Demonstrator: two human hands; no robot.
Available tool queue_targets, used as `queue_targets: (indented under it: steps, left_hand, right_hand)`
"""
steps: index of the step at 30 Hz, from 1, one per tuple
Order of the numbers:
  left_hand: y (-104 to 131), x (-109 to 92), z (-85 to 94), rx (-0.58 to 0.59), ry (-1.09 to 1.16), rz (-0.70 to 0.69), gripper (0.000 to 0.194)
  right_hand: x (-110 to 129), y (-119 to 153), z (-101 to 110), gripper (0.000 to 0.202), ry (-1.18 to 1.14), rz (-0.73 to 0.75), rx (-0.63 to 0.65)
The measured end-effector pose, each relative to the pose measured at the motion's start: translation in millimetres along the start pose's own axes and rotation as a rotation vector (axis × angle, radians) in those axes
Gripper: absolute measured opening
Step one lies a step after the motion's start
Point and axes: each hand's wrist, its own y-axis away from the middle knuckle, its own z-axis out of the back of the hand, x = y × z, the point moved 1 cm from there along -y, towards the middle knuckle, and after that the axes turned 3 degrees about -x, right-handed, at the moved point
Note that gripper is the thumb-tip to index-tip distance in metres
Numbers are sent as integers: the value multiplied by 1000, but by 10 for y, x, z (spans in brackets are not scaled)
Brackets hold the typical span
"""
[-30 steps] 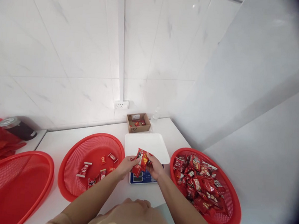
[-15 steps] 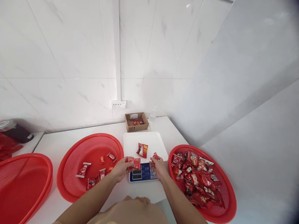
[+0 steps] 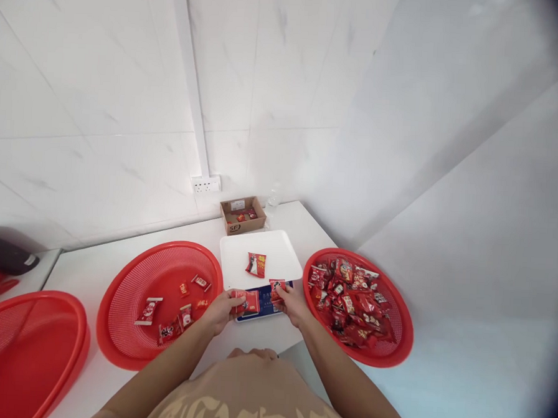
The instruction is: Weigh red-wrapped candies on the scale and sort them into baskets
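My left hand pinches a red snack packet by its left end, above the front of the digital scale. Close beside it, my right hand grips a second red packet over the scale's blue keypad panel. On the white weighing plate lies one red and yellow packet, apart from both hands. To the left, a red mesh basket holds several small red packets. A fuller red basket, heaped with red packets, is by my right forearm.
Behind the scale sits a cardboard box with a few red packets, next to a clear bottle. Another red basket is at the far left, near a dark cylindrical container. A wall socket is above the table.
My right hand has turned its packet so the printed face shows, and brought it nearer the left one. The left hand keeps its packet. The camera view has shifted.
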Motion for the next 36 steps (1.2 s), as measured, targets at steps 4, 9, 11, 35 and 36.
queue_targets:
  steps: [4,9,11,35,36]
  left_hand:
    - [4,28,-11,-22,-31,20,23]
    - [76,-12,18,22,-45,16,20]
    - [124,-26,64,53,-55,19,21]
    - [152,99,194,195,-80,96,31]
    - [142,106,196,195,-88,103,32]
  right_hand:
    - [174,-118,-78,22,-41,55,-32]
    - [218,-167,64,30,267,297,-221]
    - [169,-133,248,26,365,418,-305]
    - [88,-236,1788,35,1024,211,-574]
    - [114,-257,1776,40,1056,232,-590]
